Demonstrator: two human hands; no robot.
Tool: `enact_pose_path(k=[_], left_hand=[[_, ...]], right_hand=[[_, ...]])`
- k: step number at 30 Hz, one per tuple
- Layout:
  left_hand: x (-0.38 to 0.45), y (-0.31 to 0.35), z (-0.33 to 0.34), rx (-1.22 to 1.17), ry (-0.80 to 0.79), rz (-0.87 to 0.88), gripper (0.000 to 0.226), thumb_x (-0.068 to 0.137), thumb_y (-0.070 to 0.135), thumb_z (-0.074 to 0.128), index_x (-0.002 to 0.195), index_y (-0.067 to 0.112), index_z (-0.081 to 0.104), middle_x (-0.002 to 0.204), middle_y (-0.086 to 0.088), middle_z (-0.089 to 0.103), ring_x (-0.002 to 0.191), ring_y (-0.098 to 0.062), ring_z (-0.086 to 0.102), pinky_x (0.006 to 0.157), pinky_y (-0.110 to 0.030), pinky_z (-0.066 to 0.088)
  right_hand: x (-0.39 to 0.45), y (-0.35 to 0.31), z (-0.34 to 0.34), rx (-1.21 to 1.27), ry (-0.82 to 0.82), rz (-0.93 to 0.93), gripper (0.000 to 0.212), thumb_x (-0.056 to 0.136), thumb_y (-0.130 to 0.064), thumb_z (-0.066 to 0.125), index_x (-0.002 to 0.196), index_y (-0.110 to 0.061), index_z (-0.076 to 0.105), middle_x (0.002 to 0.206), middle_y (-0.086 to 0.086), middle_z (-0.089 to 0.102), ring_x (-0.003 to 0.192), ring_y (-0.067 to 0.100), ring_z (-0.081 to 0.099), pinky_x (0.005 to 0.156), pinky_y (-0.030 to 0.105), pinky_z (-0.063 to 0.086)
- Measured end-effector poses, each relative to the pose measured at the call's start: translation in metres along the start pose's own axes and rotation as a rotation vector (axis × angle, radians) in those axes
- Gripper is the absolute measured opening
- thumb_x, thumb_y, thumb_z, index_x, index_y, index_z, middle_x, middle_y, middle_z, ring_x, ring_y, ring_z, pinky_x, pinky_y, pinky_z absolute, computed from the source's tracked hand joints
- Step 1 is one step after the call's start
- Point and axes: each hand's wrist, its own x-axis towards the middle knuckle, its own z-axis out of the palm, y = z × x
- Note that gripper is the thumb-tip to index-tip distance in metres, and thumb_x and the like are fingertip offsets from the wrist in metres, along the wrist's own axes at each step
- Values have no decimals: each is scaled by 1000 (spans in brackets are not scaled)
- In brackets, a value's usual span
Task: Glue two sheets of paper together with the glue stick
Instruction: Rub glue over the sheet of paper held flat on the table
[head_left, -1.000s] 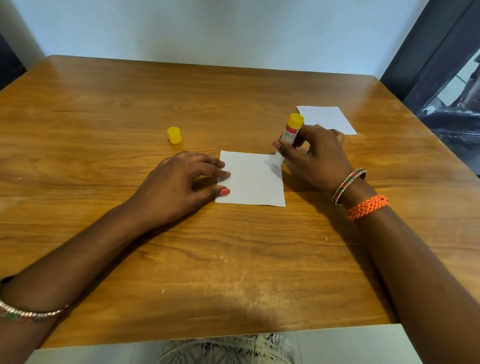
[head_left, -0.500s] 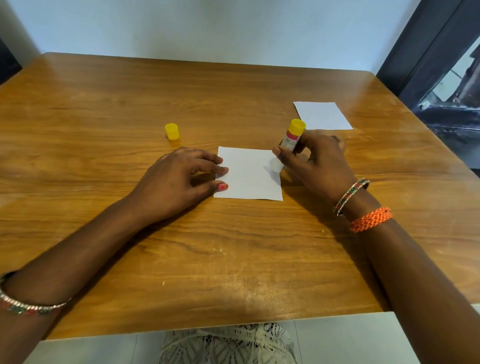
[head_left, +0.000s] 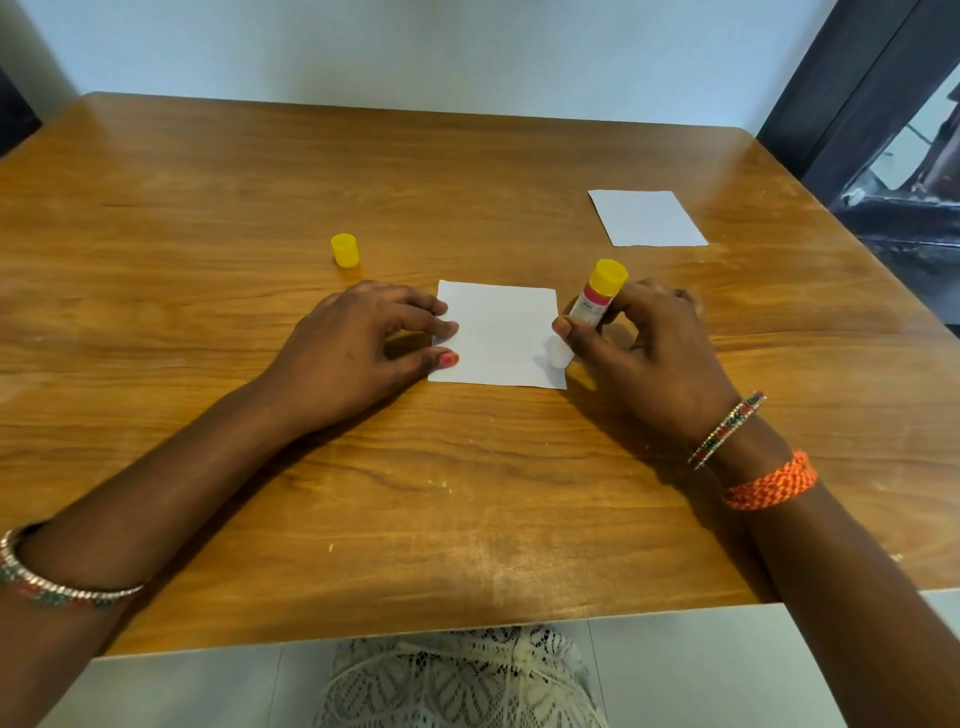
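Observation:
A small white paper sheet (head_left: 498, 332) lies in the middle of the wooden table (head_left: 208, 197). My left hand (head_left: 358, 343) presses its left edge down with fingertips and thumb. My right hand (head_left: 639, 353) grips an uncapped glue stick (head_left: 592, 306), yellow end up, its white tip touching the sheet near the lower right edge. A second white sheet (head_left: 647, 217) lies apart at the back right. The yellow cap (head_left: 345, 250) stands left of the sheets.
The table's front edge (head_left: 415, 631) runs just before my lap. A dark frame and window (head_left: 883, 130) stand past the table's right side. A pale wall lies behind the far edge.
My right hand has drawn the glue stick down the sheet's right edge, toward me. My left hand stays on the left edge. The camera view has shifted slightly.

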Motion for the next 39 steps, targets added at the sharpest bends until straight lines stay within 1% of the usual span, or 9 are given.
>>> enact_pose_path(k=[5,12,15,19,22,30,32,36,39], left_hand=[[0,0,0,1,-7,-2,41,78,55,54,111,34,65,123,13,60,115,-8,49,90,-42,46],[0,3,-2,13,-12,-8,45,76,58,51,112,34,65,122,12,61,115,-9,50,89,-43,47],[-1,6,-3,40,1,-2,43,78,59,54,109,32,66,116,11,63,111,-10,51,84,-39,47],[-4,13,1,202,24,77,50,80,63,42,106,29,67,94,6,61,92,-14,53,68,-30,35],[-6,19,3,207,13,115,45,85,57,37,105,28,65,89,7,60,86,-15,54,69,-31,37],[-3,16,3,154,94,98,45,92,49,30,123,27,54,123,6,57,117,-12,45,91,-32,36],[-1,9,5,201,25,80,53,91,53,22,129,28,50,135,7,51,133,-11,32,103,-36,26],[-3,0,9,214,-59,80,58,89,52,13,132,32,46,143,12,44,140,-4,8,109,-41,3],[-2,3,7,176,-43,58,56,88,49,14,128,33,50,138,13,48,141,-7,12,108,-41,1]], right_hand=[[-9,-2,-1,21,9,-29,12,84,-44,58,86,-32,58,84,-8,58,84,-2,45,94,44,25],[-16,-1,-1,66,-52,24,24,82,-46,58,89,-24,64,82,-21,53,89,-23,39,94,41,28],[-12,-3,-4,241,13,112,25,81,-46,59,90,-23,65,87,-7,66,87,0,59,88,41,46],[2,0,-11,374,203,206,14,86,-31,61,88,-19,65,83,-5,66,75,4,59,69,14,46],[13,6,-10,379,251,235,12,86,-32,62,86,-20,66,83,-1,67,76,11,59,69,26,48],[34,11,1,289,216,237,28,84,-38,59,101,-16,65,94,-2,65,84,10,59,65,13,38],[43,10,5,230,184,193,28,84,-39,59,99,-16,65,90,-3,63,80,8,57,66,16,42],[59,7,15,110,120,117,33,81,-52,57,92,-22,64,85,-5,62,82,15,59,86,51,47],[69,7,21,66,92,77,32,82,-50,57,90,-20,65,84,-4,63,82,14,57,90,48,40]])
